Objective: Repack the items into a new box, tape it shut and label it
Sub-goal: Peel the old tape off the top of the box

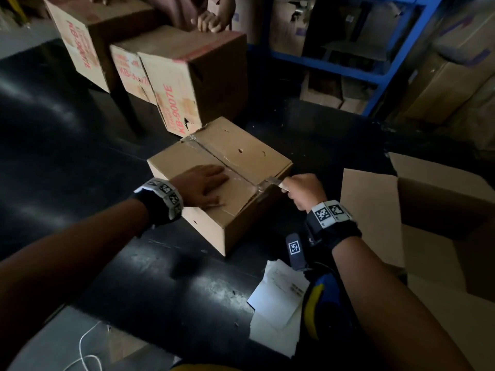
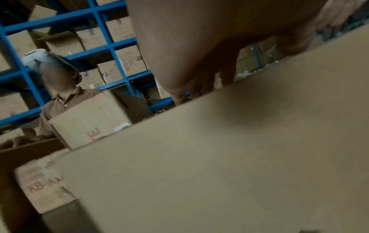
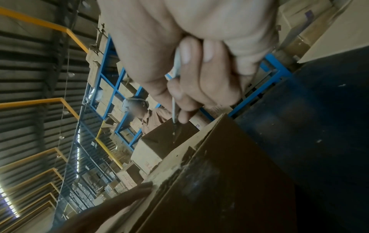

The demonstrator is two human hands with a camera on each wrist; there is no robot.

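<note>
A small taped cardboard box sits mid-table on the black table. My left hand lies flat on its left top flap, fingers straight, pressing down. My right hand grips a box cutter whose blade meets the clear tape seam at the box's near right edge. In the right wrist view the fingers curl round the cutter, blade pointing at the box top. An open empty box stands at the right with flaps spread.
Three printed cartons stand at the table's far side, where another person handles one. White papers and a blue-yellow object lie near my right forearm. Blue shelving with boxes lies behind.
</note>
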